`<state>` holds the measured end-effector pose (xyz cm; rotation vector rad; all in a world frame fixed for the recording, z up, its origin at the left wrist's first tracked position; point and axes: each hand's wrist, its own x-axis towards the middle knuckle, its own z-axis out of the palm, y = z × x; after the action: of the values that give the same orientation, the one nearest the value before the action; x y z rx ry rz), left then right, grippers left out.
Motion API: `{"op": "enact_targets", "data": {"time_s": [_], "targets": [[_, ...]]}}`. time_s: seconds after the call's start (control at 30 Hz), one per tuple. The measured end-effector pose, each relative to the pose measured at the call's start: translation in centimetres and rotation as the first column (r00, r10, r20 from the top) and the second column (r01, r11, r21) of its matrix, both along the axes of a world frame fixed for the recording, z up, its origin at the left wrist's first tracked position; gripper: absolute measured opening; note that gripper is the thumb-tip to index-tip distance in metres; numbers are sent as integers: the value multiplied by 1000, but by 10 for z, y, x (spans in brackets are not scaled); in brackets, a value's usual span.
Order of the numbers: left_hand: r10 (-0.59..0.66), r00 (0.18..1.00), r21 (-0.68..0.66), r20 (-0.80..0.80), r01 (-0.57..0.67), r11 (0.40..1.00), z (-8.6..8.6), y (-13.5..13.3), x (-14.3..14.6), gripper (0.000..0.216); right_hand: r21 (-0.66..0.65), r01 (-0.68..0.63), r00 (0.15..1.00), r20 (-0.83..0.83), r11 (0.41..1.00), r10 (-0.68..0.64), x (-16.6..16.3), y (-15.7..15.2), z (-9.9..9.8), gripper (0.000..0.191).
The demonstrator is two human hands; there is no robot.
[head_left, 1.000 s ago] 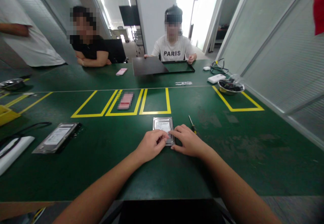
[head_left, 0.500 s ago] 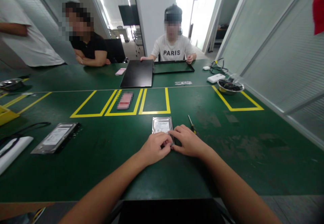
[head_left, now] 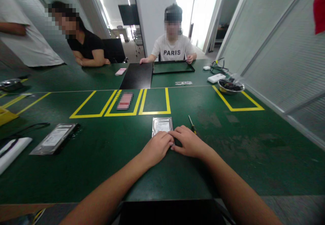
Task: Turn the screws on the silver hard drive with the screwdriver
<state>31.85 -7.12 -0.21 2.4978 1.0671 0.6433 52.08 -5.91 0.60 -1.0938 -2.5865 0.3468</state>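
A silver hard drive (head_left: pixel 162 125) with a white label lies flat on the green table before me, its near end covered by my hands. My left hand (head_left: pixel 160 147) rests over that near end, fingers curled together; whatever is under its fingertips is hidden. At the drive's near right corner is my right hand (head_left: pixel 189 142), its index finger reaching across the top and its thumb lower down, gripping the edge. The two hands' fingertips meet. Just beyond my right hand lies a screwdriver (head_left: pixel 192 125) with a dark and yellow handle.
Another hard drive (head_left: pixel 54 138) in a clear bag lies left, near a white object (head_left: pixel 14 154) with a black cable. Yellow tape (head_left: pixel 154 113) marks the table. A metal bowl (head_left: pixel 231 88) holds dark parts. Across the table, a person (head_left: pixel 174 47) holds a black frame (head_left: pixel 175 72) beside a dark panel (head_left: pixel 137 76).
My left hand has turned and its fingers have come down over the drive's near end. My right hand stays nearly still. The seated person at left leans further left; the dark panel opposite has tilted flatter.
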Motion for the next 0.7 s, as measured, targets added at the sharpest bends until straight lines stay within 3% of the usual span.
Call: {"op": "enact_targets", "data": {"time_s": [0.23,0.43,0.7], "targets": [[52,993,88,-108,-43,995,2,1,3,10,-17,-7,1000,9,1000,7,-1,1,0,44],[74,992,93,-101,-65,994,-1,1,2,11,-26,-16,1000,23,1000,17,2,1,1,56],[80,993,85,-83,-73,994,-2,0,4,15,-30,-10,999,40,999,12,3,0,2,55]]}}
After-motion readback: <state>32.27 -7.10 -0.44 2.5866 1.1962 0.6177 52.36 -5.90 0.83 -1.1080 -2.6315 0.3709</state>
